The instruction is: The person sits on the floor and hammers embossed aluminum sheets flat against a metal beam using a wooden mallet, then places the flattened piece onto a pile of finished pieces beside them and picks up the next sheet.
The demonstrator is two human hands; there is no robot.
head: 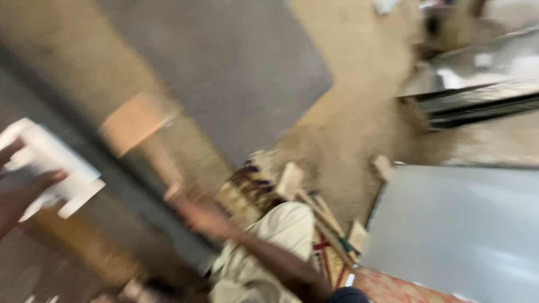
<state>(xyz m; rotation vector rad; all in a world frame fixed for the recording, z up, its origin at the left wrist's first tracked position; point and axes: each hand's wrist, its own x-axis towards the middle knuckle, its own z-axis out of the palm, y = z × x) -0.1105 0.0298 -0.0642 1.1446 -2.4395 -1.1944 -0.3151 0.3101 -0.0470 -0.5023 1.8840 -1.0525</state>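
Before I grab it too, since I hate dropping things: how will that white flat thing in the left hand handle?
The white block-like piece looks stiff, keeping straight edges in the left hand. It seems light, pinched by fingers alone. The blur hides its surface, so slipperiness is unclear.

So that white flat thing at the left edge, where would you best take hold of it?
Probably by its near left end, coming from the left, as the left hand does now: the white flat piece lies tilted, its right end jutting free, and fingers wrap its left part. The picture is badly blurred, so the exact grip cannot be told.
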